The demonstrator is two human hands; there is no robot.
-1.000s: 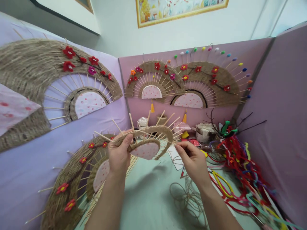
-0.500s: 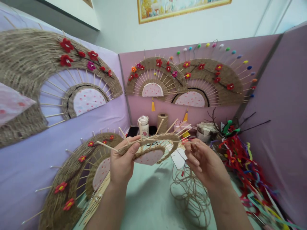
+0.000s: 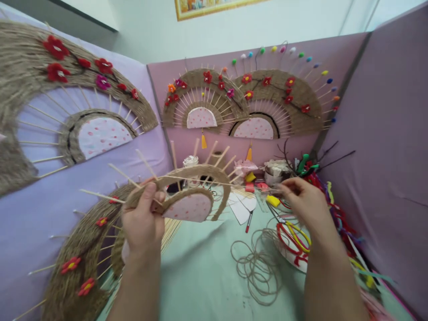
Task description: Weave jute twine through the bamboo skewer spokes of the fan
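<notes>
My left hand (image 3: pixel 144 218) is closed on the left end of a small fan frame (image 3: pixel 192 171), a half-ring wrapped in brown twine with pale sticks fanning out from it. Inside its arc is a white half-disc with pink dots (image 3: pixel 190 207). To the right, my right hand (image 3: pixel 302 196) pinches a strand of twine (image 3: pixel 249 184), drawn taut from the frame across the gap between my hands. Loose loops of the same twine (image 3: pixel 257 267) lie on the table below. The fingertips of my right hand are slightly blurred.
Scissors with yellow and red handles (image 3: pixel 292 234) lie under my right forearm. A red-capped pen (image 3: pixel 248 222) rests by white paper pieces (image 3: pixel 239 205). A larger flowered fan (image 3: pixel 87 249) leans at left; finished fans (image 3: pixel 281 96) hang on the back panel. A twine spool (image 3: pixel 218 157) stands behind.
My right hand has pulled outward to the right, lengthening the strand. The fan frame has tipped to show more of its face, and the scissors have come into view.
</notes>
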